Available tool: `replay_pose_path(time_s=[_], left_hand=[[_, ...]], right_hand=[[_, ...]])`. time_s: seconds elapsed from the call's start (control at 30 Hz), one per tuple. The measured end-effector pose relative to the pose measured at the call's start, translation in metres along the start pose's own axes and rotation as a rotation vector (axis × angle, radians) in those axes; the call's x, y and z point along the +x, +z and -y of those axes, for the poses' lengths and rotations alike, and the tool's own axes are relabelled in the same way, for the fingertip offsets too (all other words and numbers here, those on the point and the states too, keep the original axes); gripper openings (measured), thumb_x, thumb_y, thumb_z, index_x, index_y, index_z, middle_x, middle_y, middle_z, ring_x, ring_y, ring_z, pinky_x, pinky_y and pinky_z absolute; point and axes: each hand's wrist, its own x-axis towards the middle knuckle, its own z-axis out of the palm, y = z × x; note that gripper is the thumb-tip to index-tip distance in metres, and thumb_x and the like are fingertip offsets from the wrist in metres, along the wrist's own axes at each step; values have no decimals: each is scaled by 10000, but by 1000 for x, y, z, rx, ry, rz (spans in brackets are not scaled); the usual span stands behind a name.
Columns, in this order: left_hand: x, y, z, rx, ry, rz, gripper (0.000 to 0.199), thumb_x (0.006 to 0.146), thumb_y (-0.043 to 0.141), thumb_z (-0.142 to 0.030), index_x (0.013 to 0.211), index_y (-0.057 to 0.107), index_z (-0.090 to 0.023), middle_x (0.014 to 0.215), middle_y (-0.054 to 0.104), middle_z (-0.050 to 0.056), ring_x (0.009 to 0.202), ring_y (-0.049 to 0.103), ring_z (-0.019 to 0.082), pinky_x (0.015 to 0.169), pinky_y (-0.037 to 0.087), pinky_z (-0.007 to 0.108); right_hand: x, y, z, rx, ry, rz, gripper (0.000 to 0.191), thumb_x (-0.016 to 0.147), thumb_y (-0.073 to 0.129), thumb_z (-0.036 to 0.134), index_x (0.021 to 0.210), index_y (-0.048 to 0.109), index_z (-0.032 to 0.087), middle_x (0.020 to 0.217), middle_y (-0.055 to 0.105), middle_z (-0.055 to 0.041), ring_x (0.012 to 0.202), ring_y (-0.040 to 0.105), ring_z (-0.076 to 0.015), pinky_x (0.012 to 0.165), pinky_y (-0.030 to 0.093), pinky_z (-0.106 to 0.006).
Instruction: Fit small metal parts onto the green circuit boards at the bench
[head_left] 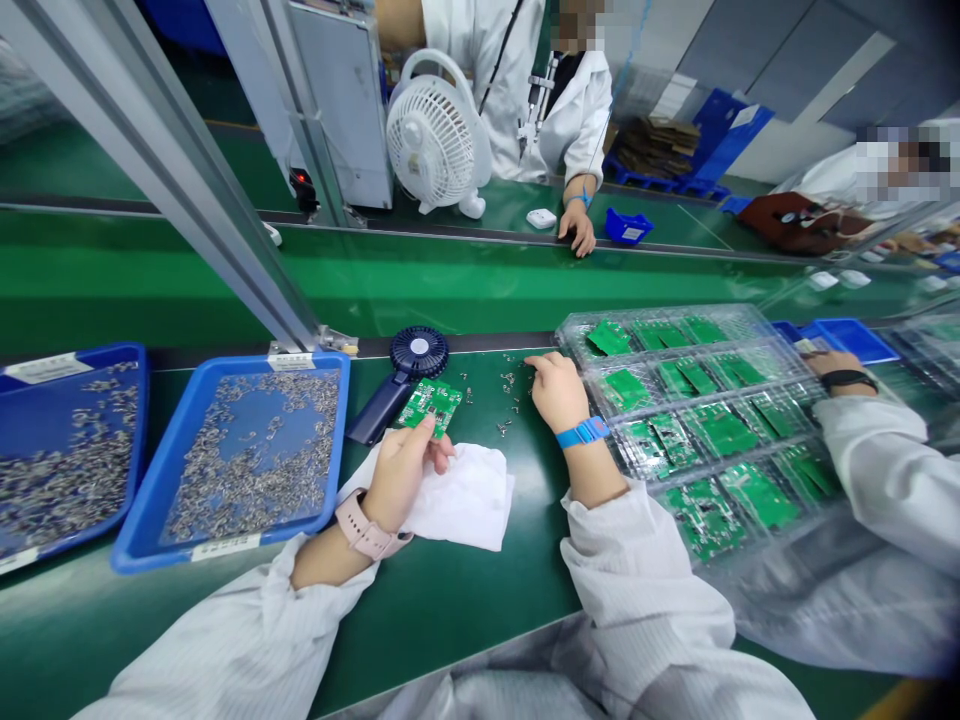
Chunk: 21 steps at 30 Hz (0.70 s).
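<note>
My left hand (409, 465) is closed on a green circuit board (430, 406), gripping its lower edge between thumb and fingers. The board is tilted and carries small components. Beneath that hand lies a folded white cloth (469, 497). My right hand (559, 390) rests low over the green tabletop, palm down, with its index finger stretched out and no object visible in it. Beside its fingertips are several small loose metal parts (510, 380). A clear plastic tray (652, 405) with green circuit boards in its compartments stands just right of my right hand.
Two blue trays of small metal parts, the nearer tray (341, 440) and the farther tray (142, 420), stand at left. A dark handheld fan (418, 352) lies behind the board. Another person's hand (836, 368) touches the clear tray's right side. Across the belt (420, 290) are a white fan (435, 140) and a co-worker.
</note>
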Motion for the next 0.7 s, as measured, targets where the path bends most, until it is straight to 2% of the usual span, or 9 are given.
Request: replay_pose_path(time_s=[0.1, 0.23, 0.43, 0.7], left_hand=[[0, 0, 1, -6, 8, 1, 496, 883, 537, -470, 511, 649, -161, 472, 575, 42, 524, 560, 137, 645, 478, 266], [0, -1, 2, -1, 12, 6, 497, 888, 529, -470, 509, 641, -169, 475, 574, 41, 521, 557, 140, 640, 479, 270], [1, -2, 4, -21, 16, 10, 489, 886, 547, -476, 517, 649, -173, 489, 586, 40, 539, 568, 141, 645, 481, 266], [1, -2, 3, -19, 2, 1, 484, 880, 558, -481, 529, 661, -165, 486, 585, 39, 524, 557, 137, 620, 469, 263]], right_hand=[[1, 1, -2, 14, 7, -18, 309, 875, 459, 104, 1021, 725, 159, 1045, 653, -124, 994, 545, -268, 914, 442, -374], [4, 5, -5, 68, 38, -46, 254, 885, 509, 146, 1038, 713, 151, 1052, 661, -123, 999, 563, -256, 935, 438, -376], [6, 12, -4, 39, 86, -83, 173, 873, 607, 249, 944, 739, 162, 994, 666, -123, 949, 567, -266, 891, 444, -386], [7, 15, 2, 9, 145, -85, 133, 866, 622, 232, 907, 735, 174, 961, 662, -112, 918, 567, -257, 870, 443, -379]])
